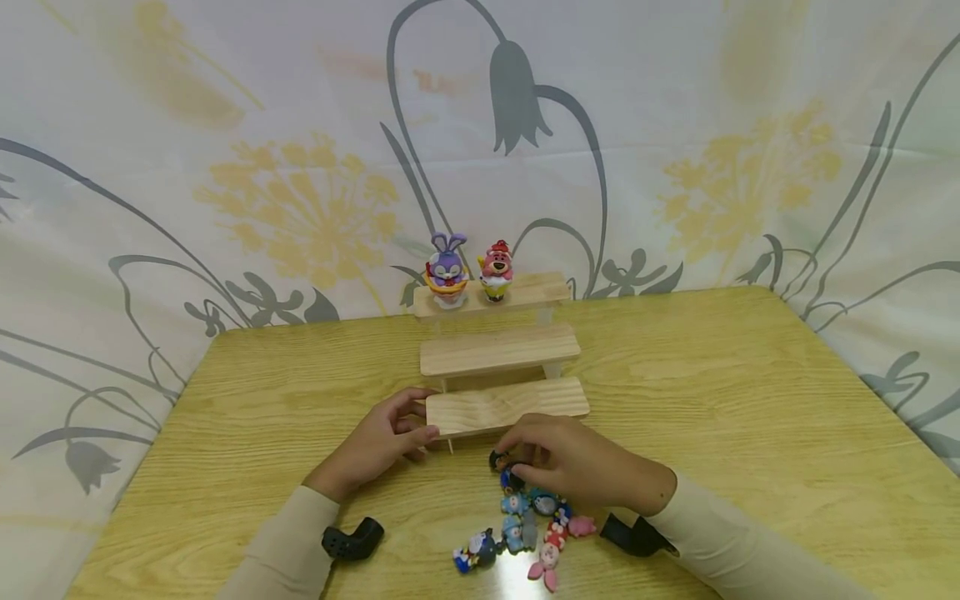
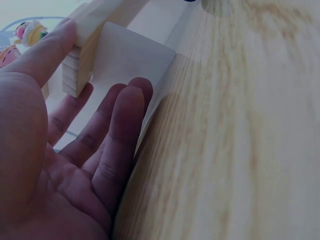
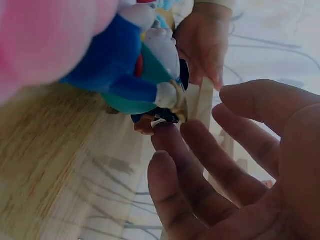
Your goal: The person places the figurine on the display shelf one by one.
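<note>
A three-tier wooden display stand (image 1: 498,352) stands on the table. My left hand (image 1: 381,442) is at the left end of its lowest board (image 1: 510,406). In the left wrist view, thumb and index finger pinch the board end (image 2: 76,75), while the other fingers lie beside the white support (image 2: 127,57). My right hand (image 1: 573,460) hovers over the upper end of a pile of small toy figurines (image 1: 514,505). Its fingers (image 3: 215,155) are spread and slightly bent, close to a dark figurine (image 3: 167,117), with the thumb apart. Whether the fingertips touch it is hard to tell.
On the top board stand a purple rabbit figurine (image 1: 447,271) and a pink bear figurine (image 1: 497,268). A dark-headed figurine (image 1: 478,550) and a red-and-pink one (image 1: 551,546) lie near the front. Black wrist-camera pieces (image 1: 352,540) sit by both forearms. Patterned cloth (image 1: 480,125) hangs behind.
</note>
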Tool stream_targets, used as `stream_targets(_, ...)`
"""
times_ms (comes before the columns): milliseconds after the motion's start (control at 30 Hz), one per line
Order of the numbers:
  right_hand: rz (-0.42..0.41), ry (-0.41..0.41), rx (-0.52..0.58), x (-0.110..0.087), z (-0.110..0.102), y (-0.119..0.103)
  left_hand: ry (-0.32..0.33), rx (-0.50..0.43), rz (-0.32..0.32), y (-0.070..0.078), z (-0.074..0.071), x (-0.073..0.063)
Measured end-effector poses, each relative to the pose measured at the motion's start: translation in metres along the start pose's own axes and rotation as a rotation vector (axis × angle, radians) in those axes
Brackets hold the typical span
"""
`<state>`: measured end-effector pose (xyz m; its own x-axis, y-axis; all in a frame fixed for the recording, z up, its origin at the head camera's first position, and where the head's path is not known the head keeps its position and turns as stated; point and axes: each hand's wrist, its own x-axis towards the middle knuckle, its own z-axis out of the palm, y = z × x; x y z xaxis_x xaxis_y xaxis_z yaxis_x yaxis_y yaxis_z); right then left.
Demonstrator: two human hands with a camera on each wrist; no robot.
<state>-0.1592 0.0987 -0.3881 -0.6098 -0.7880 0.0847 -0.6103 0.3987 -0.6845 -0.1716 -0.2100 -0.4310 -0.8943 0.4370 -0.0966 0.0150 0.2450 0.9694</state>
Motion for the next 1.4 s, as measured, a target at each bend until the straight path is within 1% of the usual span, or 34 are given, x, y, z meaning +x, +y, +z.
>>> stream_targets(100,-0.006,-0.007,-0.011,0.0003,0.0007,0.0012,-0.002,0.001,0.0,0.0,-0.0006,-0.0003)
stream_targets(333,-0.049,-0.019,-0.043,0.0007,0.0026,0.0043,-0.005,-0.003,0.005,-0.0014,-0.0009,0.0012)
stream_targets(533,-0.048,-0.032,-0.063,0.0011,0.0046,0.0057,-0.003,-0.004,0.004,-0.001,-0.0001,0.0016)
stream_targets(700,-0.034,-0.05,-0.068,0.0012,0.0069,0.0059,-0.004,-0.005,0.006,-0.0003,-0.0001,0.0012)
stream_targets(933,0.032,-0.117,-0.046,0.001,0.0083,0.0046,-0.003,-0.004,0.004,-0.0004,-0.0005,0.0015)
stream_targets(1400,0.045,-0.132,-0.043,0.0007,0.0096,0.0065,0.0,-0.005,-0.006,-0.0008,-0.0007,0.0012)
